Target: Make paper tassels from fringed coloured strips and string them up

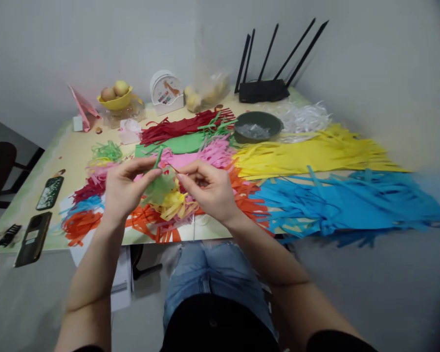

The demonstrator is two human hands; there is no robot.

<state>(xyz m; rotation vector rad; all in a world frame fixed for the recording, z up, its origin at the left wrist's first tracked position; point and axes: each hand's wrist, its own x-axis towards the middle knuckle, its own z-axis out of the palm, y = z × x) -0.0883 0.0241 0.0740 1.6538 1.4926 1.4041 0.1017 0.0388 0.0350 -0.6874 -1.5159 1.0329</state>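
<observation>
My left hand (126, 183) pinches a green paper strip (158, 159) between thumb and fingers. Light green fringe (160, 189) hangs below the fingertips, perhaps part of the same piece. With thumb and forefinger closed, my right hand (210, 188) holds a thin reddish strand (173, 168) whose exact kind is too small to tell. Both hands are raised over the table's front, a short gap apart. Beneath them lie yellow fringe (178, 205), orange fringe (146, 220) and a pink fringed sheet (185, 159).
Yellow (300, 154), blue (337, 200) and dark red (187, 125) fringed sheets cover the table. Behind them stand a dark bowl (258, 127) of small clear pieces, white strips (304, 117) and a black router (264, 91). Two phones (50, 193) lie left; a yellow fruit bowl (115, 102) stands farther back.
</observation>
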